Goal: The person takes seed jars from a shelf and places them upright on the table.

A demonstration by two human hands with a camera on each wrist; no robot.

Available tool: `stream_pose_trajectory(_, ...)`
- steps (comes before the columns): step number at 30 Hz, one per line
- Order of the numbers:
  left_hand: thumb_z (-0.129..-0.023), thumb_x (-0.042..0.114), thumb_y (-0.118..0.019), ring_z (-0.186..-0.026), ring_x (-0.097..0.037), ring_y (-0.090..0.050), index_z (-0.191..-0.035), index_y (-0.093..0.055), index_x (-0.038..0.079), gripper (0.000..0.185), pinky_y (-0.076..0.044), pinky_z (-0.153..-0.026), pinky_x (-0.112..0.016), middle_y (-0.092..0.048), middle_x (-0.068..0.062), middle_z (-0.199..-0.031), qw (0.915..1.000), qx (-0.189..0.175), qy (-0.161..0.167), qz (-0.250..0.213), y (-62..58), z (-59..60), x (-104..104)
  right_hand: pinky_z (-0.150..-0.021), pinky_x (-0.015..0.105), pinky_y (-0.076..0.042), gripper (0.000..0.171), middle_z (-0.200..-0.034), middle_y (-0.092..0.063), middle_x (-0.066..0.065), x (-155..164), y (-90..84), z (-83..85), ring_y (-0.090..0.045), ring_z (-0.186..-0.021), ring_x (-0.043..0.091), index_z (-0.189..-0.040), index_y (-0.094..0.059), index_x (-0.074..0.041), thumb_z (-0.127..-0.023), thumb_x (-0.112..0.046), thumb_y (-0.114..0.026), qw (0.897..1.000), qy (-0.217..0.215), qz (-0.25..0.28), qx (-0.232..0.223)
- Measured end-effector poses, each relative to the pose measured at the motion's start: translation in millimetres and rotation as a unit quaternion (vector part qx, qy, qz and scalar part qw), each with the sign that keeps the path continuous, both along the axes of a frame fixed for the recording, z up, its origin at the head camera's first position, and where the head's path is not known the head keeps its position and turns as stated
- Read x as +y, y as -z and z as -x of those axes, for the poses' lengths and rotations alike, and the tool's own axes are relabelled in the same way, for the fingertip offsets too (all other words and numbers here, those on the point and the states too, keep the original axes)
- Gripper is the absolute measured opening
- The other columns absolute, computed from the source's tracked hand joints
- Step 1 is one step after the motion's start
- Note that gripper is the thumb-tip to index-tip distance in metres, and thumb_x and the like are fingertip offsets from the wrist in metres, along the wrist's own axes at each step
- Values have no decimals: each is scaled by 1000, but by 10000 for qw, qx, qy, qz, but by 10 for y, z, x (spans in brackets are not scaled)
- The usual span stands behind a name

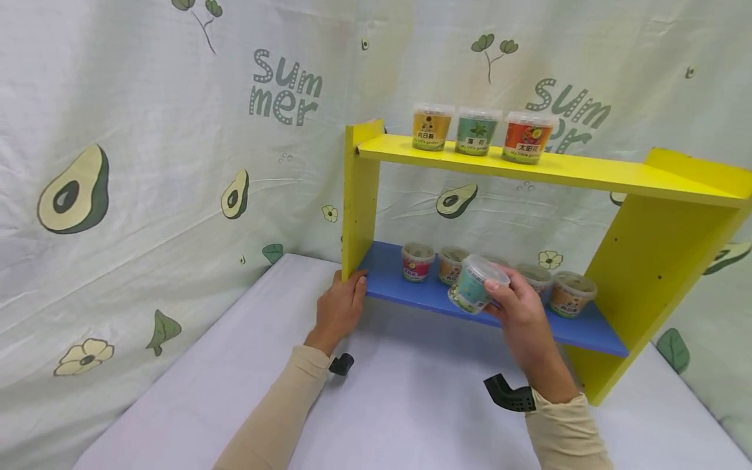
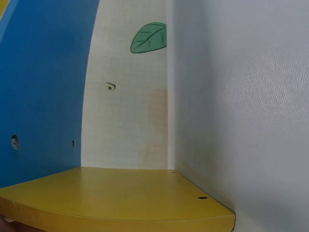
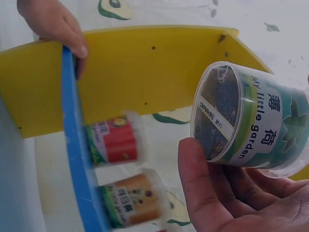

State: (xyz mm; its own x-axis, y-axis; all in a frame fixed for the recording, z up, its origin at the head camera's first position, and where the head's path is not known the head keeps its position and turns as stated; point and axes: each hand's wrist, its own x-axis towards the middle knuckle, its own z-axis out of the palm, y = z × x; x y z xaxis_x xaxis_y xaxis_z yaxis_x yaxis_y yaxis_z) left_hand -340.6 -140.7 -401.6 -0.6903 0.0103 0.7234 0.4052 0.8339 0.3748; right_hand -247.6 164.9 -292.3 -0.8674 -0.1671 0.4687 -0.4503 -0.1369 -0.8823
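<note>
My right hand (image 1: 521,320) holds a clear plastic cup with a teal label (image 1: 470,287), tilted, in front of the blue lower shelf (image 1: 405,292). In the right wrist view the cup (image 3: 263,118) lies sideways over the fingers, its base showing dark contents and a paper strip. My left hand (image 1: 341,305) grips the yellow side panel (image 1: 360,209) at the left end of the blue shelf. On that shelf stand a cup with a red label (image 1: 416,267), an orange-labelled cup (image 1: 449,267) beside it, and several more partly behind my right hand.
Three lidded cups, yellow (image 1: 431,130), green (image 1: 477,134) and red-orange (image 1: 527,140), stand on the yellow top shelf (image 1: 593,173). A yellow right panel (image 1: 664,261) closes the unit's other end. A white table (image 1: 411,405) lies below, patterned cloth (image 1: 176,130) behind.
</note>
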Motion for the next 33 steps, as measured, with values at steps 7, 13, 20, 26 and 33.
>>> stream_pose_trajectory(7,-108,38,-38,-63,-25,-55,-132,-66,21,40,-46,-51,-40,-57,-18,-104,9998,-174,-11,50,-27,5,-3,-88,27,-51,46,-122,-56,7,-178,110,36,-58,-106,16,-142,-40,4,-103,-18,-52,9967,52,-593,-552)
stream_pose_trajectory(13,-107,39,-40,-67,-29,-58,-131,-66,22,39,-48,-54,-44,-57,-20,-107,9994,-347,-55,61,-60,-5,3,-86,28,-52,47,-120,-59,10,-306,241,83,-61,-103,16,-141,-42,3,-101,-18,-55,9924,23,-921,-815)
stream_pose_trajectory(20,-104,41,-43,-69,-29,-59,-132,-66,24,40,-48,-53,-43,-56,-19,-109,9987,-503,-107,42,-87,-4,-24,-86,34,-50,50,-120,-60,14,-444,376,133,-61,-102,18,-141,-44,2,-100,-20,-59,9892,-164,-1153,-891)
stream_pose_trajectory(26,-102,44,-49,-73,-31,-62,-134,-65,25,41,-49,-54,-44,-56,-20,-113,9986,-516,-9,79,-92,20,-38,-86,35,-50,51,-123,-59,16,-557,500,158,-60,-104,21,-141,-45,2,-99,-20,-63,9871,-318,-1263,-931)
stream_pose_trajectory(33,-100,52,-50,-87,-33,-64,-137,-64,29,46,-52,-64,-47,-55,-19,-120,9955,-947,26,-89,-98,43,-21,-89,37,-50,55,-128,-59,17,-629,643,208,-59,-112,25,-141,-46,-1,-97,-27,-67,9824,-434,-1464,-1076)
